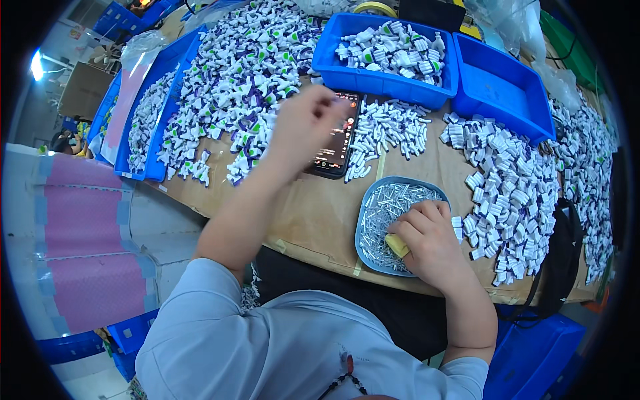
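We see a brown counter [320, 223] and, on its left part, a wide heap of white and purple pieces [257, 70]. Smaller than this is the blue bin [380, 85] at the far side, which carries similar pieces. Near the front edge stands the tray [361, 240]. Over its right side we see the right hand [433, 240], whose fingers grasp a yellow piece. The left hand [303, 130] is raised above the phone [338, 150]; its fingers are bent but blurred, so we cannot tell if they hold something. The yellow piece [398, 245] lies between the right fingers and the thumb, just over the thin pins [381, 217] in the tray.
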`<action>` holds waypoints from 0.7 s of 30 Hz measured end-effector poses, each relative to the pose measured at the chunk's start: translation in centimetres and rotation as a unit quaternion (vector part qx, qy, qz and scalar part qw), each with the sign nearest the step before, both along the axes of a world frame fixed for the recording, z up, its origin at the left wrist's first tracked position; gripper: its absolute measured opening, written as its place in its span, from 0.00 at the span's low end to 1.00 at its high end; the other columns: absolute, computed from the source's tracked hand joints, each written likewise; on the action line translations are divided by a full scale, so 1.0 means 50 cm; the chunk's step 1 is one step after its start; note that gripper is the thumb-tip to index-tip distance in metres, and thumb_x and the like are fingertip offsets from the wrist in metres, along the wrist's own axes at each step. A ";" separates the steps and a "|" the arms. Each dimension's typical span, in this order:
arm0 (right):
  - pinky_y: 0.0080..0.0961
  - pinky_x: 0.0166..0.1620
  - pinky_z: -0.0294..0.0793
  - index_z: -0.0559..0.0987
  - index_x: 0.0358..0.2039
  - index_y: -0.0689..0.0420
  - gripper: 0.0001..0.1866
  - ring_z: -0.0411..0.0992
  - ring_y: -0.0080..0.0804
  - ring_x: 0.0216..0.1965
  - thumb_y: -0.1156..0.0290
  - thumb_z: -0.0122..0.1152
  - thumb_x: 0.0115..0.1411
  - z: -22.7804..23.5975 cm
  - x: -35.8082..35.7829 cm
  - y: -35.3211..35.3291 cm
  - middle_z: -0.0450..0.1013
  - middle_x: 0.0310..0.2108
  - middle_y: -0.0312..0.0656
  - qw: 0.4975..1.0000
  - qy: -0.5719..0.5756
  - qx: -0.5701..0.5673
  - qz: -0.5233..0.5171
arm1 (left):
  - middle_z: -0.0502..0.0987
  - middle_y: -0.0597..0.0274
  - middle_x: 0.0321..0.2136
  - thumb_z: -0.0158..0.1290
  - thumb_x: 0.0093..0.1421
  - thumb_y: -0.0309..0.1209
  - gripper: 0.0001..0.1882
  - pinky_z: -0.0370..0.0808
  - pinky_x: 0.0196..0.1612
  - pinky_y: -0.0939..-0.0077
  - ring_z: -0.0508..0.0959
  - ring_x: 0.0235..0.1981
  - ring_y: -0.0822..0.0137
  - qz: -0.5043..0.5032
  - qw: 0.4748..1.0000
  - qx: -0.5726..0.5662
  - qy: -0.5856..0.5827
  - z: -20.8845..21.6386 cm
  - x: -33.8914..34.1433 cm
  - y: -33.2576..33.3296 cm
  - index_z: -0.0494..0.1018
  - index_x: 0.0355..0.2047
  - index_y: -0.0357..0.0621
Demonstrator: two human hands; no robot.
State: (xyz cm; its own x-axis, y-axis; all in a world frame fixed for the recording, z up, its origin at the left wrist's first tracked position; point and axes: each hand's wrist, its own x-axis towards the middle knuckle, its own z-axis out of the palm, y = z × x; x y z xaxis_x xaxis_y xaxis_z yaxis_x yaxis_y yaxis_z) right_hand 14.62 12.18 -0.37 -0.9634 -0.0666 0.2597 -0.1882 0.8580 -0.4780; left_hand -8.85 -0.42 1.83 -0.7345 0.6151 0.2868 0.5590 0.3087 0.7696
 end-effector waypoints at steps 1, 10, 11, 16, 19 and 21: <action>0.37 0.46 0.61 0.76 0.31 0.54 0.19 0.67 0.37 0.40 0.81 0.60 0.32 0.002 -0.002 0.001 0.71 0.31 0.36 1.000 0.011 -0.003 -0.001 | 0.75 0.62 0.19 0.54 0.59 0.34 0.11 0.70 0.25 0.80 0.75 0.22 0.75 -0.066 0.992 0.052 -0.090 -0.009 0.028 0.013 0.72 0.30 0.36; 0.33 0.39 0.69 0.73 0.32 0.58 0.16 0.71 0.39 0.34 0.82 0.62 0.39 0.001 -0.004 0.013 0.73 0.32 0.42 0.980 0.164 -0.103 -0.035 | 0.78 0.56 0.28 0.53 0.59 0.27 0.08 0.74 0.29 0.78 0.79 0.28 0.71 -0.262 0.956 0.098 -0.094 -0.061 0.156 0.059 0.71 0.36 0.35; 0.32 0.38 0.71 0.72 0.32 0.59 0.14 0.72 0.39 0.33 0.83 0.62 0.43 -0.002 -0.002 0.014 0.74 0.33 0.44 0.967 0.203 -0.140 -0.059 | 0.78 0.57 0.26 0.54 0.58 0.26 0.07 0.74 0.27 0.77 0.79 0.27 0.70 -0.266 0.957 0.109 -0.046 -0.065 0.155 0.055 0.72 0.35 0.36; 0.30 0.32 0.71 0.70 0.32 0.59 0.14 0.73 0.41 0.31 0.83 0.64 0.45 -0.006 -0.005 0.021 0.74 0.31 0.47 0.947 0.247 -0.147 -0.142 | 0.77 0.56 0.25 0.58 0.52 0.23 0.08 0.73 0.25 0.74 0.77 0.23 0.62 -0.305 0.939 0.146 0.055 -0.069 0.165 0.039 0.73 0.33 0.37; 0.30 0.32 0.71 0.70 0.31 0.60 0.14 0.73 0.41 0.31 0.83 0.63 0.45 -0.011 -0.010 0.025 0.74 0.32 0.47 0.957 0.232 -0.126 -0.125 | 0.76 0.56 0.25 0.58 0.51 0.23 0.09 0.73 0.24 0.74 0.77 0.22 0.60 -0.309 0.938 0.152 0.048 -0.076 0.166 0.037 0.73 0.33 0.37; 0.31 0.33 0.70 0.70 0.31 0.60 0.14 0.72 0.42 0.31 0.83 0.63 0.44 -0.007 -0.011 0.025 0.73 0.32 0.47 0.959 0.226 -0.126 -0.119 | 0.76 0.56 0.25 0.58 0.51 0.23 0.09 0.73 0.24 0.73 0.77 0.22 0.61 -0.306 0.939 0.155 0.036 -0.078 0.166 0.036 0.73 0.33 0.36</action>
